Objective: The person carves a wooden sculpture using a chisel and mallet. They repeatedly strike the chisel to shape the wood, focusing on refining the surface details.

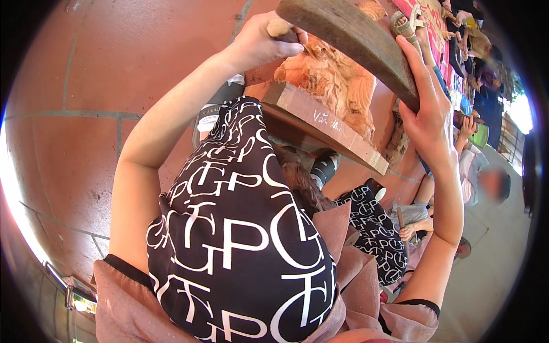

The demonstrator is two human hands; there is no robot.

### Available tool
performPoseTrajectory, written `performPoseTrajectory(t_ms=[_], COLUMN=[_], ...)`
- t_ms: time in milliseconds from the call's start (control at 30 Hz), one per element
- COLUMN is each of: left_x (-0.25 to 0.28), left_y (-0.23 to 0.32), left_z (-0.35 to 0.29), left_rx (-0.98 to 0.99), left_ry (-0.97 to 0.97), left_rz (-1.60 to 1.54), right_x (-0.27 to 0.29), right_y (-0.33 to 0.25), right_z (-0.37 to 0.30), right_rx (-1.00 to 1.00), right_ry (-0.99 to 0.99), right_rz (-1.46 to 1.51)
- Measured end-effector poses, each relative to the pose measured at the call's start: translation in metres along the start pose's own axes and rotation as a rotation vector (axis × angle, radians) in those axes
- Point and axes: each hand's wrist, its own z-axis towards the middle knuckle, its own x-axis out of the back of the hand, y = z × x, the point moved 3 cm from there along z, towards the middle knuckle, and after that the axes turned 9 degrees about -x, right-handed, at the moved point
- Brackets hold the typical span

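Note:
My left hand (260,43) is closed around a tool with a rounded wooden handle end (279,27); its working end is hidden. My right hand (426,108) grips the lower end of a dark, flat, slightly curved wooden mallet (354,40). The mallet slants across the upper middle, its far end just right of my left hand. Beneath both hands stands an orange-brown wood carving (337,80) with rough relief. Its squared wooden base (326,123) bears handwriting on the side facing me. The mallet hides part of the carving's top.
Red floor tiles (63,160) spread out on the left. My knee in black patterned cloth (229,228) rises close below the carving. At right, another person in similar cloth (372,234) sits nearby, and several more people sit farther back along a pink banner (437,23).

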Motion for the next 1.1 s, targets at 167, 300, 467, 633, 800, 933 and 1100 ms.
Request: performPoseTrajectory(t_ms=[167,300,467,633,800,933,1100], left_x=[-0.019,-0.013,-0.007,0.0,0.009,0.007,0.01], left_y=[0.011,0.004,-0.017,-0.005,-0.03,-0.034,-0.027], left_z=[-0.001,-0.001,0.012,0.026,0.036,0.046,0.037], left_rx=[-0.007,-0.107,0.042,0.021,0.063,0.013,-0.024], left_ry=[0.032,0.001,-0.062,0.008,-0.224,-0.331,-0.386], left_rz=[0.081,0.135,-0.153,-0.382,-0.336,-0.221,-0.219], right_x=[0.003,-0.012,-0.016,-0.018,-0.012,-0.008,-0.004], right_y=[0.001,0.006,0.022,0.009,0.0,0.007,0.011], right_z=[-0.004,-0.004,0.002,0.008,0.018,0.021,0.019], right_rx=[0.063,0.106,0.039,0.09,0.11,0.037,-0.043], right_ry=[0.037,0.132,-0.019,0.106,0.114,0.017,-0.088], right_rz=[-0.031,0.039,-0.226,-0.14,-0.143,0.024,-0.051])
